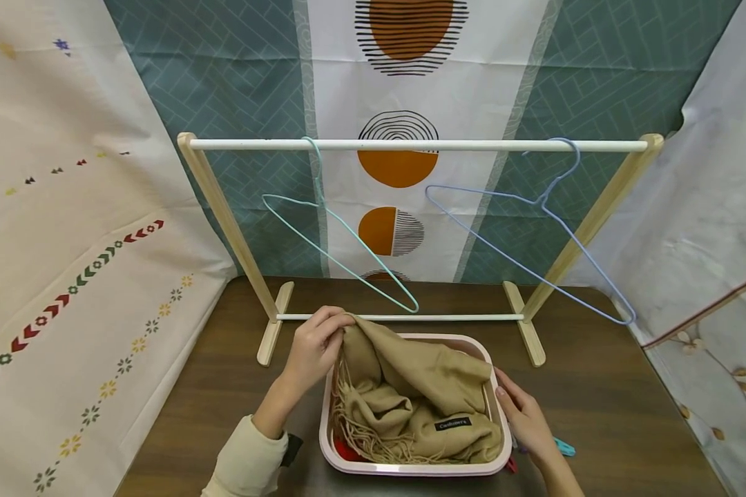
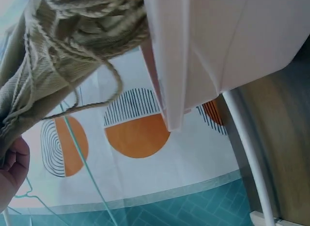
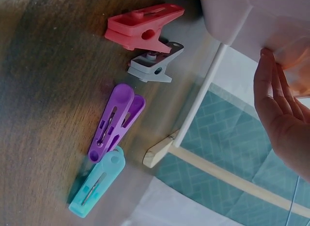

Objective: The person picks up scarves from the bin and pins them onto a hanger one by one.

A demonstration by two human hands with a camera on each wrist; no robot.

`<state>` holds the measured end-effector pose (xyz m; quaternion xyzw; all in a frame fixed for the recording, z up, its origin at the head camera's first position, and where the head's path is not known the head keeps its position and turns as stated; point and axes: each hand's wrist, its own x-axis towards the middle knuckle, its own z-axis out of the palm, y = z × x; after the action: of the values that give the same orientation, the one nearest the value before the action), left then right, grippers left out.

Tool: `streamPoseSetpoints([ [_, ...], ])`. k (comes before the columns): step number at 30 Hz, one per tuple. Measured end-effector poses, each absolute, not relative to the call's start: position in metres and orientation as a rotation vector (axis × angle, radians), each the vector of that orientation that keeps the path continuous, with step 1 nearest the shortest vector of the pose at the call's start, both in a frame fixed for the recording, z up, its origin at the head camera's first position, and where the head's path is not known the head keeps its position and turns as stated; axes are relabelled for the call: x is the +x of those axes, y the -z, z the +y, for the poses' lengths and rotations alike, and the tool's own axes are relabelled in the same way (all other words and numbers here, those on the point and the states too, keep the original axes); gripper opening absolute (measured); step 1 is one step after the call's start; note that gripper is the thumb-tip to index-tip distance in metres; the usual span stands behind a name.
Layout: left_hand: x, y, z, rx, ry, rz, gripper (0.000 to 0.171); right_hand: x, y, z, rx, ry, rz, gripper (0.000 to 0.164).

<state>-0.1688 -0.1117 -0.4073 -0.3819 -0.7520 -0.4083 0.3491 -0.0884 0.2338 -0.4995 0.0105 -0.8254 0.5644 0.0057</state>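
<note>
Head view: L hand [image 1: 313, 347] grips scarf [image 1: 432, 369] by its upper L edge, fingers curled, edge pinched. Scarf lies R of and below L hand; most of it sits in basket [image 1: 425, 470], w/ the pinched part raised at the rim's far L. Judged key relation: the raised fold runs from L hand across to the R rim, so L hand is the nearer to the free edge. Overall long axis n/k, cloth being bunched. Fringe down L side; dark label [image 1: 453, 423] faces up nr front. R hand [image 1: 525, 417] is at basket's R wall, no cloth in it. Basket contents: scarf, plus red item [image 1: 349, 451] partly under fringe, type n/k. Beyond basket stands rack [image 1: 472, 145] w/ teal hanger [image 1: 318, 181] on L and blue hanger [image 1: 543, 199] on R, both bare.

L wrist view: L hand partly cropped; fingers closed on scarf, fringe strands hanging loose beside basket's outer wall.

R wrist view: R hand's fingers extended, tips touching basket's outer wall; nothing grasped. On table [image 3: 43, 90] nr basket: red peg [image 3: 145, 28], grey peg [image 3: 156, 63], purple peg [image 3: 112, 124], turquoise peg [image 3: 98, 182]; last two touching or nearly so, can't tell.
</note>
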Motion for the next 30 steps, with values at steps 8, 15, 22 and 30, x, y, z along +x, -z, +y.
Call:
streamPoseSetpoints([
  [8,-0.169,0.431,-0.113,-0.936,0.98,-2.122,0.021,-0.089,0.5,0.234,0.011,-1.747,-2.589,0.042],
  [15,-0.153,0.435,-0.121,-0.89,0.775,-2.412,0.035,-0.089,0.501,0.235,0.021,-1.741,-2.589,0.042],
  [22,-0.128,0.434,-0.12,-0.865,0.699,-2.296,0.027,-0.088,0.501,0.234,0.026,-1.742,-2.577,0.042],
  [30,-0.095,0.452,-0.095,-0.988,0.721,-2.769,0.047,-0.088,0.502,0.234,0.044,-1.758,-2.552,0.041],
])
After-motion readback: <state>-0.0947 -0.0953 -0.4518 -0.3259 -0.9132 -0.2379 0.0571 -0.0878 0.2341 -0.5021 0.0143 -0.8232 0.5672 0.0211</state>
